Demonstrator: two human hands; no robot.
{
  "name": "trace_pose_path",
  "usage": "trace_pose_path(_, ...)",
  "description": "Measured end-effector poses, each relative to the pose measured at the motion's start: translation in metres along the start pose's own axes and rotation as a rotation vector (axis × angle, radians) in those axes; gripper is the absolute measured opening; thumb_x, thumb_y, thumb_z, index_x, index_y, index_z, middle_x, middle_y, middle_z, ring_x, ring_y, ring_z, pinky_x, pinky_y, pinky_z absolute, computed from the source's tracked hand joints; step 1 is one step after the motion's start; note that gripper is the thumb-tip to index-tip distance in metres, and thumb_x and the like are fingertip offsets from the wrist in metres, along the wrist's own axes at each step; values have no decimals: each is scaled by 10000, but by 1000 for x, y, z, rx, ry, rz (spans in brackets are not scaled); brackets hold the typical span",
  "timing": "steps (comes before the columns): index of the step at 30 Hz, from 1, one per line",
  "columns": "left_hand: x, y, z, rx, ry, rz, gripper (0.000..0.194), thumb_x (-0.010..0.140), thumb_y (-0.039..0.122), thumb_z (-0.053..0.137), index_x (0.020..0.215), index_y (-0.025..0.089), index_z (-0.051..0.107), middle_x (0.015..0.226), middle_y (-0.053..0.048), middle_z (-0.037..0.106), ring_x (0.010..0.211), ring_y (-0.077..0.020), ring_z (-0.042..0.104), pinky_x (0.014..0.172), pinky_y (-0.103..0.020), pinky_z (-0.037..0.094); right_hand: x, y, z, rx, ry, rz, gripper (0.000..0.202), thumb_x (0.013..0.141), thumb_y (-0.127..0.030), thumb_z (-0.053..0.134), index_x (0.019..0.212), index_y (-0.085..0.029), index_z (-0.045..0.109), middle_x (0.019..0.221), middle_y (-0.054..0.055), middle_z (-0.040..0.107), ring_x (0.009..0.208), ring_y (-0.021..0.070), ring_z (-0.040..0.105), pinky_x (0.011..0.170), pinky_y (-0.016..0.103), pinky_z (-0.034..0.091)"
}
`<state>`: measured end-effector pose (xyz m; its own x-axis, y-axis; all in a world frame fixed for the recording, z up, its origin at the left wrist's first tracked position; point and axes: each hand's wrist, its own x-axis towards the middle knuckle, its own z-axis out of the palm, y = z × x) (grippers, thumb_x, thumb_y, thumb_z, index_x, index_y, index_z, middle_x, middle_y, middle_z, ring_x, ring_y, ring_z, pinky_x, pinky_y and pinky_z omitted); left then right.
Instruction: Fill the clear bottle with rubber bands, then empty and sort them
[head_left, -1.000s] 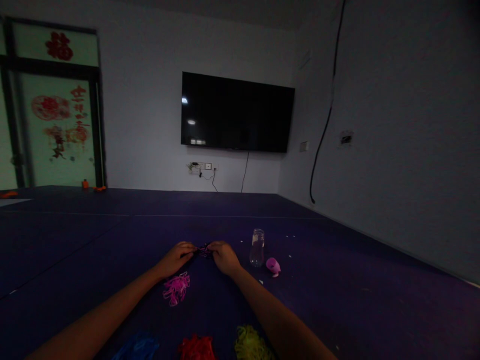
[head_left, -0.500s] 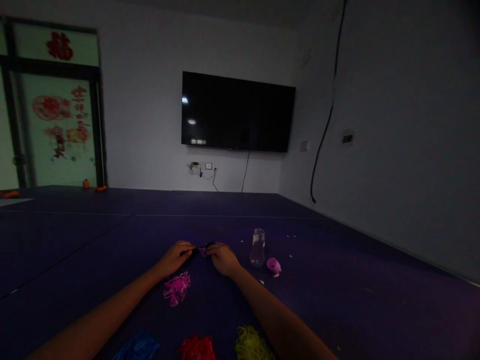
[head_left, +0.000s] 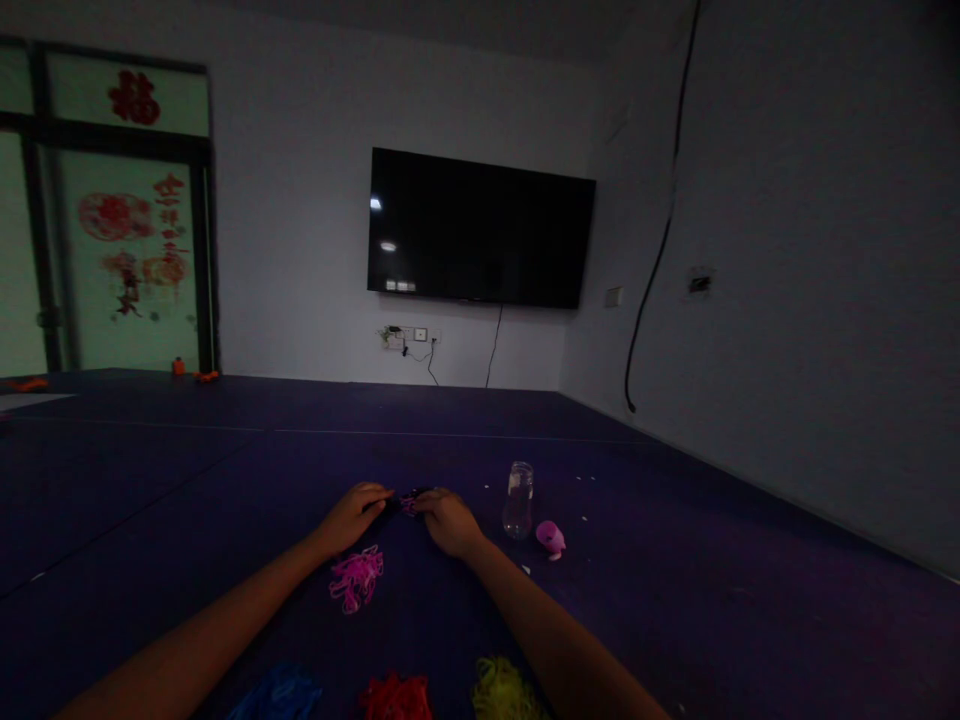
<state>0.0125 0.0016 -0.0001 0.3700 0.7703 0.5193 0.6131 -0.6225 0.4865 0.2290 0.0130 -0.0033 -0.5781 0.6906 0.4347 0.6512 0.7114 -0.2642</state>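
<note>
My left hand and my right hand rest close together over the purple surface. Between them lies a small dark piece with pink strands, and the fingers of both hands are closed on its two ends. Its exact kind is too dim to make out. Just below my left hand is a loose pile of pink rubber bands. Right of my right hand stands a clear bottle without a lid. Beside it sits a small pink cup-like object.
Piles of blue bands, red bands and yellow bands lie at the near edge. White scraps are scattered around the bottle. Orange objects sit far left. A television hangs on the wall.
The whole view has shifted slightly, so things appear a little farther right and lower. Both hands keep their hold on the dark piece, with hardly any visible movement.
</note>
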Motion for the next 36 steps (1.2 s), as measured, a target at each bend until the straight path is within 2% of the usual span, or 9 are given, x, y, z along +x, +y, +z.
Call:
trace_pose_path(7,0,-3,1,8,3,-10,315,889,291,419,1086,229,657,1079,-60,652,1047,-201,556,950,-383,409,0,-2,-1,-54,-6,4,382,782,-90,409,1027,-219,672,1154,42,628,1083,190,538,941,308,380)
trace_pose_path(17,0,-3,0,28,-8,4,319,893,278,412,1109,226,641,1106,-60,646,1040,-196,559,948,-376,406,-1,-5,-4,3,78,14,389,797,-64,388,1055,-183,653,1120,72,634,1061,177,548,919,283,392)
trace_pose_path(25,2,0,1,44,-92,165,292,887,252,450,1107,244,642,1072,-46,668,1031,-200,545,948,-368,397,-1,-2,-3,35,147,92,359,775,-70,424,1005,-171,680,1027,67,668,993,174,577,888,265,404)
trace_pose_path(36,0,-3,5,86,-175,201,336,872,184,468,1165,276,605,1150,-22,647,1107,-191,507,988,-375,365,-1,-3,-4,-55,46,76,279,759,-86,455,849,-182,700,931,48,687,926,161,596,855,242,392)
